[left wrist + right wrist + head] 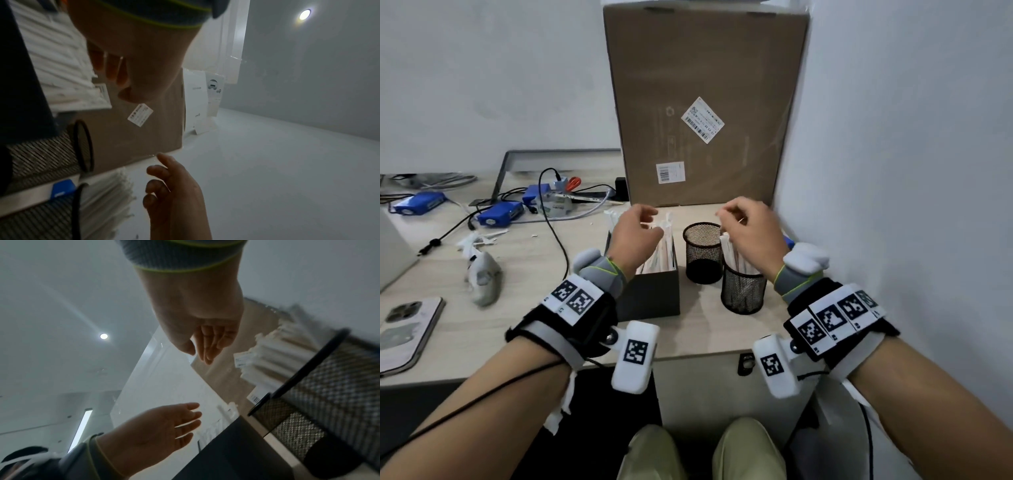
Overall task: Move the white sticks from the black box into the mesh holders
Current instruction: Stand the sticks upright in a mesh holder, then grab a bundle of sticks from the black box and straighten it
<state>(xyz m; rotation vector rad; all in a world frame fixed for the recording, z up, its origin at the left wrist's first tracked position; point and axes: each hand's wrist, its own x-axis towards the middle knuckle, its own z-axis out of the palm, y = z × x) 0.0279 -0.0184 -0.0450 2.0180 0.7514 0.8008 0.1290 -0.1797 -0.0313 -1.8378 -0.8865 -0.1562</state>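
The black box (654,291) stands on the table, packed with white sticks (661,255). My left hand (650,219) hovers over their upper ends with loose, empty fingers; the right wrist view shows this hand (185,420) with fingers spread. To the right of the box stand two black mesh holders. The far holder (702,253) is empty. The near holder (743,289) has several white sticks (736,258) in it. My right hand (729,216) hangs above the near holder, and its fingers (207,347) are straight and hold nothing.
A tall cardboard box (705,102) stands just behind the holders, and a white wall (893,171) closes the right side. On the left of the table lie a phone (407,329), a crumpled grey lump (484,279), blue devices (500,212) and cables.
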